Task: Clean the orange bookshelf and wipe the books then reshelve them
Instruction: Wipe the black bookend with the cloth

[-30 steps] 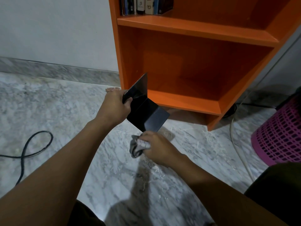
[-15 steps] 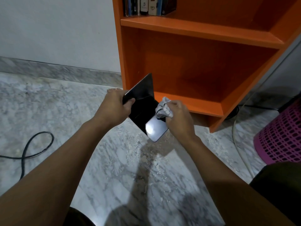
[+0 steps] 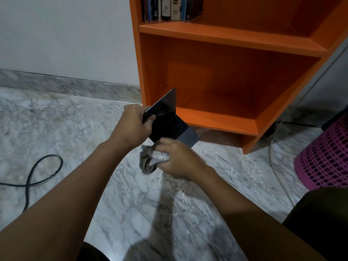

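Marble floor [image 3: 75, 132], orange bookshelf [image 3: 226, 76].

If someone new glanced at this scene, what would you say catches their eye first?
The bright orange wooden bookshelf at upper right dominates, its lower compartment bare and a few books upright on the shelf above. In front of it, the left hand holds a black bent metal bookend while the right hand grips a crumpled grey cloth just below it. A pink perforated plastic basket sits at the right edge.
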